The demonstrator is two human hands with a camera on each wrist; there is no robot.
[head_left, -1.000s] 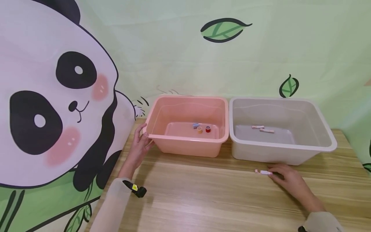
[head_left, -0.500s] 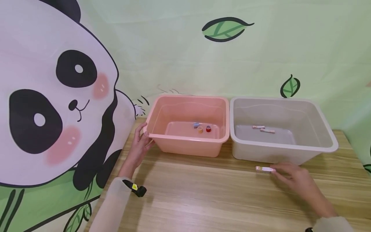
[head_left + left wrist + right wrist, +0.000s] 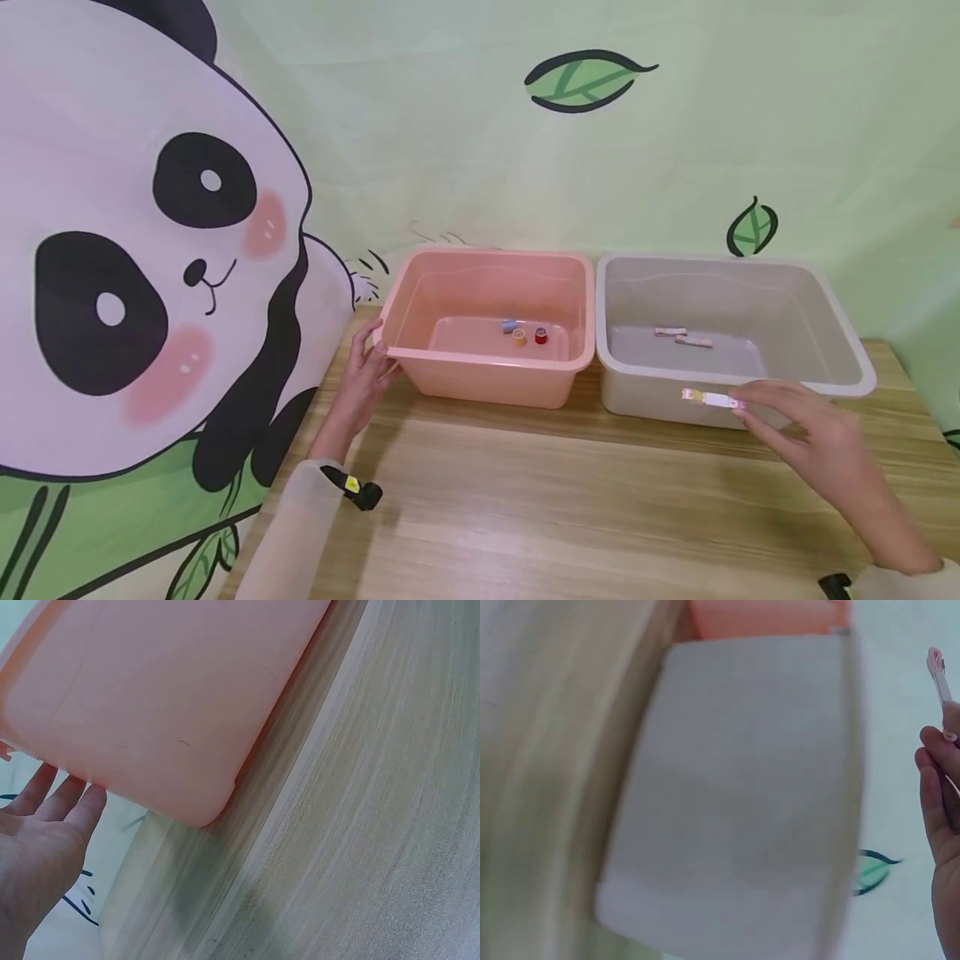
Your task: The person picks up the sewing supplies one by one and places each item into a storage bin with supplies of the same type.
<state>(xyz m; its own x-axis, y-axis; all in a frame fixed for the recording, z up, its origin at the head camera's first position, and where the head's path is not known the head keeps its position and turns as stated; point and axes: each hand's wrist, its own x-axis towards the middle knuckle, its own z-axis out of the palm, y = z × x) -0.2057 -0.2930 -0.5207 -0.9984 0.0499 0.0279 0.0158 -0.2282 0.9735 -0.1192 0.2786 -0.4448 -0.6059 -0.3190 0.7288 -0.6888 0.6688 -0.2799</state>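
At the near left corner of the pink plastic bin (image 3: 483, 383), my left hand (image 3: 362, 385) holds the rim. In the left wrist view, several fingers (image 3: 86, 810) touch the bin's outer side below the rim. My right hand (image 3: 817, 429) pinches one end of a small skein of embroidery thread (image 3: 712, 399) with a pale paper band. The skein is raised in front of the grey plastic bin (image 3: 660, 400), close below its near rim in the head view. The right wrist view shows the skein's looped pink end (image 3: 935, 661) pointing up.
Three small spools lie in the pink bin: a blue spool (image 3: 510, 326), a yellow spool (image 3: 519, 337) and a red spool (image 3: 541, 335). Two similar skeins (image 3: 693, 342) lie in the grey bin. Both bins stand side by side on a wooden table (image 3: 517, 500) against a panda-print cloth (image 3: 420, 150).
The right hand has lifted the skein off the table and moved it up and slightly right, in front of the grey bin. The left hand stays at the pink bin's corner.
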